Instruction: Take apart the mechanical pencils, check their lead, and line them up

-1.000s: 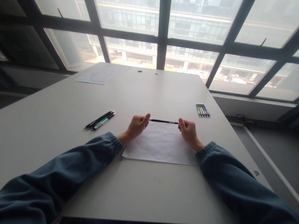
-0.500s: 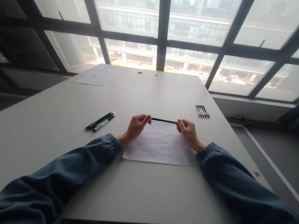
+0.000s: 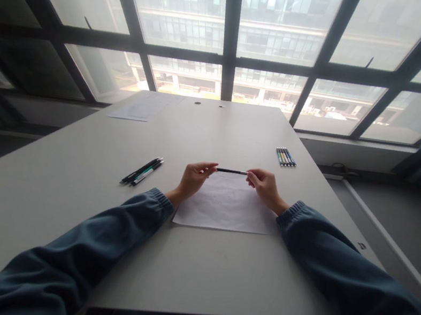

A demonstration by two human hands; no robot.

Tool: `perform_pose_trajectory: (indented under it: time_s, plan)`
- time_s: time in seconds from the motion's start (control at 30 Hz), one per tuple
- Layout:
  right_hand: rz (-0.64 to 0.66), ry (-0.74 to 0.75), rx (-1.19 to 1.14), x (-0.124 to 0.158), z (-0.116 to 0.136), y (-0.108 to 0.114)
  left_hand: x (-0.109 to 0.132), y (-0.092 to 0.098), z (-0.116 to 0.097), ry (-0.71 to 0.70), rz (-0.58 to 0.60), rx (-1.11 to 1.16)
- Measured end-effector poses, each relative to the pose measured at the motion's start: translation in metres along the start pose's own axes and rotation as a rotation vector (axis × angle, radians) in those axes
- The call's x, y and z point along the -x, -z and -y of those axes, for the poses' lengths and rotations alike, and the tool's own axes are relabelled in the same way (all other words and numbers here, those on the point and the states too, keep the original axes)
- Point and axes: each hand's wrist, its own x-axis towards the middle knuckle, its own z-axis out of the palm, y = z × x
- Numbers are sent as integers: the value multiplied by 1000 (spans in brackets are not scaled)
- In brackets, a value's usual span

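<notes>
A thin black pen [image 3: 231, 171] is held level just above the far edge of a white paper sheet [image 3: 226, 206]. My left hand [image 3: 193, 178] pinches its left end with thumb and forefinger. Over at the pen's right end, my right hand [image 3: 265, 185] grips it with closed fingers. Both forearms in blue sleeves rest on the grey table [image 3: 66, 192].
A few dark pens [image 3: 142, 170] lie to the left of my left hand. Several coloured pens [image 3: 285, 156] lie in a row at the far right. Another paper sheet [image 3: 140, 107] sits at the far left edge. Large windows stand behind the table.
My two hands have come closer together along the pen, so less of its length shows between them. The rest is unchanged.
</notes>
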Motion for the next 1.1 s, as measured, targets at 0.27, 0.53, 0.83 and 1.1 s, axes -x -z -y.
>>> perform_pose_trajectory:
  time_s: [0.27,0.53,0.83,1.1]
  plan:
    - [-27,22,44,1,2,0,0,-1,-5,-26,-37,-90]
    - [-40,36,26,5,11,-1,-1,-2,-2,-27,-16,-110]
    - [-24,61,48,7,7,0,1,-2,-8,-30,-11,-126]
    - [-12,79,68,7,4,1,3,0,-15,-73,-17,-155]
